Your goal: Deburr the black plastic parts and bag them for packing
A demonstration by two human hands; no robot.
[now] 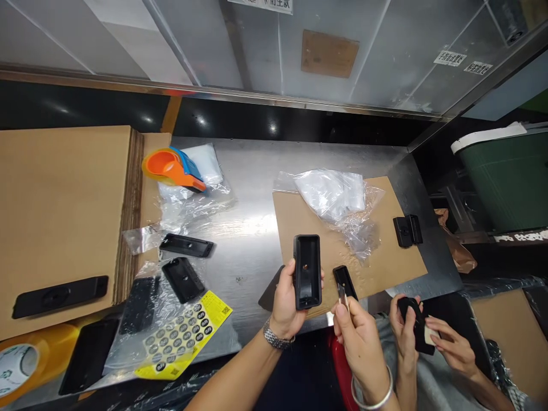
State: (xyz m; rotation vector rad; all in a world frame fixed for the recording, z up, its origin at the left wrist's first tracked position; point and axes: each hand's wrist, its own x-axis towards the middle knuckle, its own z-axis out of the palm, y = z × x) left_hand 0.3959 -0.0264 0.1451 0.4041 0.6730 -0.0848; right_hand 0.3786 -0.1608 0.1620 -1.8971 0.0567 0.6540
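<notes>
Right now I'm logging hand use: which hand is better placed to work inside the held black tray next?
Probably the right hand: it holds a slim tool beside the tray, while the left hand holds the black tray, hollow facing the camera.

You have passage over the steel tabletop (250, 220), mid-frame; tape dispenser (192, 171) obstructs centre-left, crumpled plastic bag (329, 191) centre-right.
</notes>
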